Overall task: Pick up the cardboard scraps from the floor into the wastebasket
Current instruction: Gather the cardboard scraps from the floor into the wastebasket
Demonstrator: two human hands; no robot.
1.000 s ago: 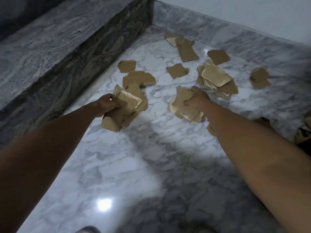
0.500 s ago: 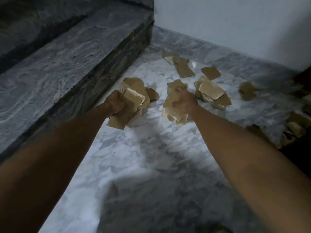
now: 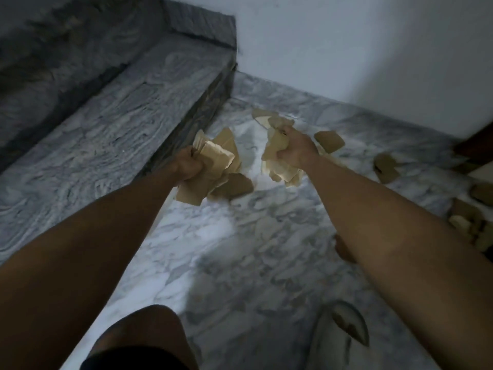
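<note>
My left hand point(image 3: 188, 165) grips a bundle of brown cardboard scraps point(image 3: 213, 166), held above the white marble floor point(image 3: 240, 249). A second bunch of scraps point(image 3: 277, 156) is clenched in my right hand point(image 3: 296, 150), also off the floor. Loose scraps lie on the floor behind my right hand point(image 3: 329, 141), farther right point(image 3: 385, 166) and along the right edge point(image 3: 469, 222). No wastebasket is visible. The picture is blurred.
A grey marble step point(image 3: 112, 124) runs along the left, with a higher step behind it. A white wall point(image 3: 346, 49) closes the far side. My knee point(image 3: 144, 340) and a sandalled foot point(image 3: 338, 335) show at the bottom. Something dark sits at the right edge point(image 3: 474, 145).
Both hands have lifted their bundles off the floor and the view has risen and tilted up. The scraps on the floor now look farther away; my knee and foot have come into view.
</note>
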